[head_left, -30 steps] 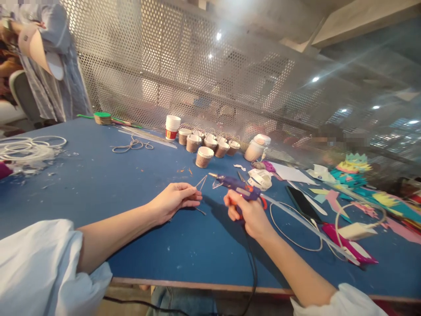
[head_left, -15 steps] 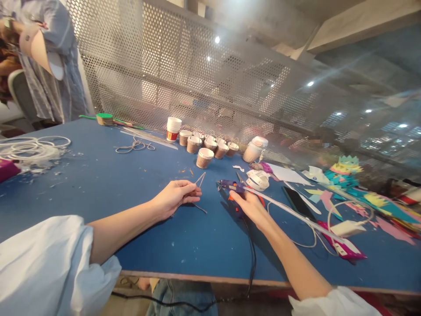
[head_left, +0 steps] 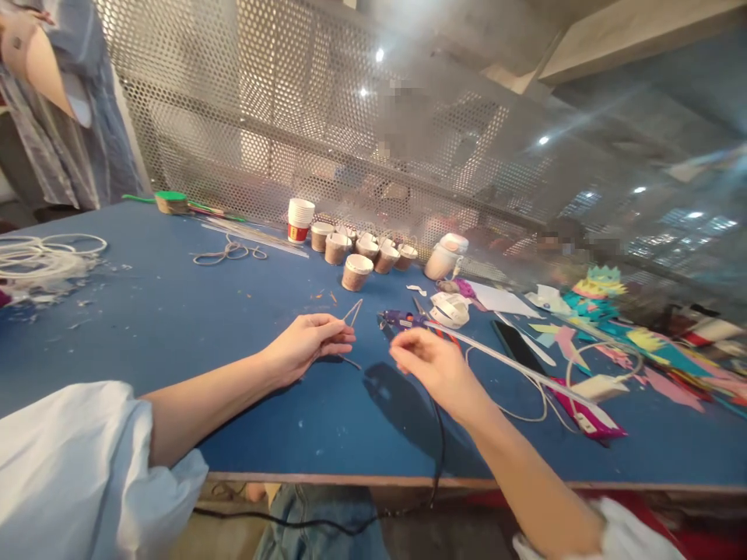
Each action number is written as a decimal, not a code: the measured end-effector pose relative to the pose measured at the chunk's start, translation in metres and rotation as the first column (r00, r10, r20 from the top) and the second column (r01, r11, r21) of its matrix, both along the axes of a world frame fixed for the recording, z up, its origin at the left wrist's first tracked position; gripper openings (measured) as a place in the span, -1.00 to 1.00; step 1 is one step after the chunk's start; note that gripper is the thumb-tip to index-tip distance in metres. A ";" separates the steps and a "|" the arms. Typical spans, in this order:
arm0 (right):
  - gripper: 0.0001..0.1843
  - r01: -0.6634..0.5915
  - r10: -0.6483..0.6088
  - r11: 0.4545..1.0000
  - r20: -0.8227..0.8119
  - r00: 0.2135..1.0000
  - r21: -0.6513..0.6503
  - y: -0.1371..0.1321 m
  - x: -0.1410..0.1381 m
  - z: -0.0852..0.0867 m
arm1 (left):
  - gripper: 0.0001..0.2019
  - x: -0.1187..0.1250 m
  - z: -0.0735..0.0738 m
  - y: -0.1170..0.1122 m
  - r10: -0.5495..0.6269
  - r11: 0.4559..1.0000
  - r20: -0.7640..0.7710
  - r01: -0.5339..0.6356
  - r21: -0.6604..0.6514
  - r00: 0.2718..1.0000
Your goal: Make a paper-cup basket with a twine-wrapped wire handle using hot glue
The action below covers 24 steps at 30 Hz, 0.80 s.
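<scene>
In the head view, a thin bent grey wire piece (head_left: pixel 352 313) is pinched in the grip of the left hand (head_left: pixel 306 344), just above the blue surface (head_left: pixel 175 327); the grip of the right hand (head_left: pixel 435 365) is released, with nothing held; a purple hot-glue gun (head_left: pixel 405 319) is laid on the surface just beyond that hand, its black cord (head_left: pixel 439 435) trailed to the near edge; brown paper cups (head_left: pixel 357 272) are stood further back.
</scene>
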State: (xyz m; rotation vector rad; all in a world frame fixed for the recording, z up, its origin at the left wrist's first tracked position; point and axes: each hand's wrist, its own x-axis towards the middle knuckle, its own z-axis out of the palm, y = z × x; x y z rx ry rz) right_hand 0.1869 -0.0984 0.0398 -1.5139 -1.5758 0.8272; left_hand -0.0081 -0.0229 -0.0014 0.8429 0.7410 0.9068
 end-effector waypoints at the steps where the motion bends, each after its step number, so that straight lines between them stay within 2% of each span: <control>1: -0.78 0.011 -0.012 1.000 -0.080 0.997 -0.010 0.016 -0.007 -0.002 | -0.83 0.000 0.000 0.000 0.006 1.000 0.004 -0.006 0.000 1.000; 4: -0.73 0.038 -0.047 0.999 -0.292 0.955 -0.038 0.055 -0.024 -0.014 | -0.82 -0.002 0.002 0.001 0.020 1.000 0.011 -0.020 0.001 1.000; 7: -0.71 0.013 -0.042 0.997 -0.419 0.907 -0.072 0.070 -0.033 -0.026 | -0.82 -0.001 0.003 0.000 0.008 1.000 0.019 -0.007 -0.004 1.000; 13: -0.73 -0.092 -0.001 0.988 -0.610 0.792 -0.121 0.060 -0.035 -0.036 | -0.80 0.001 0.004 -0.007 -0.037 0.999 0.033 0.038 -0.027 0.999; 24: -0.71 -0.052 -0.049 0.988 -0.616 0.787 -0.146 0.056 -0.034 -0.040 | -0.87 0.001 0.001 -0.008 -0.087 0.996 0.009 0.087 0.001 0.996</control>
